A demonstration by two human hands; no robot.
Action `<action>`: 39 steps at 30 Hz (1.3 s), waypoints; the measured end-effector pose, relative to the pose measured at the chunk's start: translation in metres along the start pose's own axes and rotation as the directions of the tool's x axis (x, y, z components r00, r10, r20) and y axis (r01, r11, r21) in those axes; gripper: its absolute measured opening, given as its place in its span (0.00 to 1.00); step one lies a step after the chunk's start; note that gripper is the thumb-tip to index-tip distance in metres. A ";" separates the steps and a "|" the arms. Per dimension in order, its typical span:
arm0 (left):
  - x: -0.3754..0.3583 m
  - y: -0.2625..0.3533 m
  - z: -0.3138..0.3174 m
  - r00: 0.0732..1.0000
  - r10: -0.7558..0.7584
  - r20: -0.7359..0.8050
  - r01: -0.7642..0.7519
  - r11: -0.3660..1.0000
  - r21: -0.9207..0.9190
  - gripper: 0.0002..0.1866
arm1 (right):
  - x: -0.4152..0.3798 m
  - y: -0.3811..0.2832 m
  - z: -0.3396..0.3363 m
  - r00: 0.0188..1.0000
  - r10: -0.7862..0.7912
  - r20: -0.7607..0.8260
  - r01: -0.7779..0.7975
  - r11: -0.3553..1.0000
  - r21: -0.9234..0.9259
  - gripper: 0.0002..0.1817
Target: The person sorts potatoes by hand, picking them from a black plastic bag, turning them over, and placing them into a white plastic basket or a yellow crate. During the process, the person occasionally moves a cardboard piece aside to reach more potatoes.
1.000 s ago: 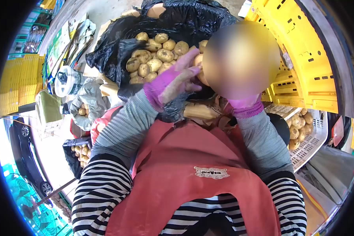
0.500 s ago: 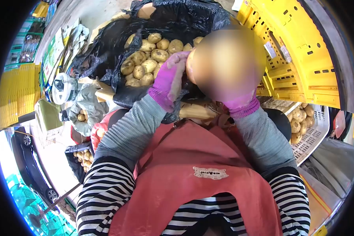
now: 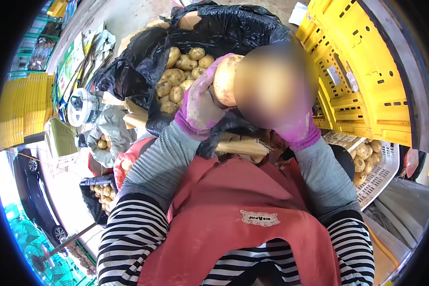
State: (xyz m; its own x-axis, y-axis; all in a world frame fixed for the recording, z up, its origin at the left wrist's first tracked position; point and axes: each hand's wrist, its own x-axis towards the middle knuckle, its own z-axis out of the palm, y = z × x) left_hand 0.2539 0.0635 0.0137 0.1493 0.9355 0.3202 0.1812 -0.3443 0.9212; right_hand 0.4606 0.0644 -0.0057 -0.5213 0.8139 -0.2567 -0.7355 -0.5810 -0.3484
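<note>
My left hand (image 3: 201, 101), in a purple and grey glove, is wrapped round the left side of a large potato (image 3: 225, 80). A blurred patch covers the right part of what is held up there and the fingers of my right hand (image 3: 295, 126); only its purple glove near the wrist shows, so its grip cannot be made out. Behind and below the held potato, several potatoes (image 3: 176, 78) lie in a container lined with a black plastic bag (image 3: 138, 57).
A tall yellow crate (image 3: 367, 71) stands at the right, beside a white basket (image 3: 386, 167) of potatoes. Left are a clear plastic jar (image 3: 81, 107), a grey bag (image 3: 112, 126) and a black bag (image 3: 88, 190), both holding potatoes. Brown cardboard (image 3: 243, 147) lies before my lap.
My left hand has turned, and its palm side now cups the potato, more of which shows. The whole view has shifted slightly, with surroundings appearing a little lower.
</note>
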 end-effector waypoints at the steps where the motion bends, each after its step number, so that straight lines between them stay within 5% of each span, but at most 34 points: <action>1: 0.000 0.008 -0.001 1.000 -0.016 0.006 0.015 0.994 0.110 0.37 | -0.001 0.001 -0.003 0.999 0.023 0.022 -0.022 0.999 -0.039 0.40; 3: -0.001 0.017 -0.005 0.999 -0.052 0.014 0.045 0.945 0.324 0.35 | -0.004 0.003 -0.003 1.000 0.016 0.014 -0.015 0.997 -0.071 0.40; 4: -0.001 0.013 -0.002 0.997 0.072 0.016 -0.073 0.938 0.338 0.26 | -0.003 0.006 0.000 1.000 -0.014 -0.013 0.013 0.998 -0.067 0.39; 5: -0.001 0.011 0.000 0.982 -0.191 -0.010 0.190 0.979 -0.076 0.25 | -0.002 0.008 0.004 0.998 -0.043 -0.038 0.041 0.997 -0.064 0.38; 6: 0.000 0.011 0.002 0.901 -0.428 0.073 0.410 0.783 -0.468 0.26 | -0.002 0.008 0.007 0.999 -0.043 -0.027 0.044 0.999 0.013 0.39; 7: 0.001 0.014 0.006 0.776 -0.581 0.246 0.535 0.399 -0.745 0.27 | -0.002 0.008 0.009 0.998 -0.058 -0.018 0.060 0.995 0.082 0.39; 8: 0.001 0.020 0.015 0.759 -0.635 0.145 0.563 0.529 -0.635 0.36 | -0.003 0.007 0.011 0.997 -0.075 -0.011 0.076 0.986 0.151 0.39; 10: 0.000 0.020 0.011 0.735 -0.647 0.205 0.654 0.593 -0.470 0.35 | -0.006 0.003 0.010 0.994 -0.073 0.087 0.054 0.977 0.206 0.39; 11: -0.002 0.019 0.009 0.718 -0.655 0.234 0.688 0.617 -0.382 0.35 | -0.005 0.006 0.002 0.963 -0.246 0.107 0.263 0.947 -0.185 0.38; 12: 0.000 0.016 0.010 0.688 -0.684 0.243 0.724 0.623 -0.296 0.34 | -0.002 0.011 -0.002 0.901 -0.389 0.189 0.427 0.729 -0.535 0.38; 14: -0.001 0.014 0.011 0.792 -0.584 0.178 0.606 0.788 -0.109 0.33 | -0.002 0.009 -0.005 0.981 -0.179 0.069 0.183 0.982 -0.043 0.37; 15: -0.002 0.013 0.013 0.838 -0.523 0.158 0.531 0.848 -0.009 0.33 | -0.002 0.007 -0.002 0.998 -0.070 0.007 0.067 0.972 0.224 0.37; 19: -0.011 0.000 0.019 0.973 -0.047 0.224 -0.004 0.975 0.221 0.32 | -0.005 -0.002 0.006 0.993 -0.108 -0.043 0.113 0.985 0.131 0.37; 24: -0.006 0.003 0.010 0.935 -0.113 0.336 0.041 0.976 0.214 0.37 | -0.008 0.000 -0.002 0.962 -0.257 0.096 0.264 0.962 -0.064 0.37; 26: -0.006 0.006 0.007 0.904 -0.259 0.340 0.253 0.965 0.062 0.36 | -0.007 -0.005 -0.007 0.975 -0.200 0.097 0.187 0.974 0.128 0.35; 28: -0.006 0.008 0.004 0.897 -0.287 0.336 0.299 0.954 0.016 0.34 | -0.007 -0.004 0.001 0.990 -0.141 0.004 0.138 0.973 0.183 0.35; 30: -0.005 0.009 0.004 0.924 -0.203 0.324 0.187 0.979 0.080 0.32 | -0.005 -0.005 0.004 0.991 -0.129 -0.031 0.132 0.981 0.142 0.37; 36: -0.012 -0.003 0.019 0.940 -0.246 0.236 0.270 0.960 -0.076 0.29 | -0.005 -0.002 -0.003 0.997 -0.080 0.001 0.078 0.970 0.232 0.39; 39: -0.012 -0.005 0.020 0.958 -0.162 0.237 0.152 0.987 0.061 0.30 | -0.004 -0.002 -0.004 0.997 -0.082 -0.014 0.083 0.970 0.229 0.38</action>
State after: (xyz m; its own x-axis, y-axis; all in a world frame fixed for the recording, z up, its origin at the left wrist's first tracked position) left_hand 0.2703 0.0529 0.0006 0.3441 0.9330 0.1050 0.2612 -0.2026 0.9438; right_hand 0.4658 0.0620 -0.0074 -0.4533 0.8584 -0.2401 -0.8556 -0.4946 -0.1526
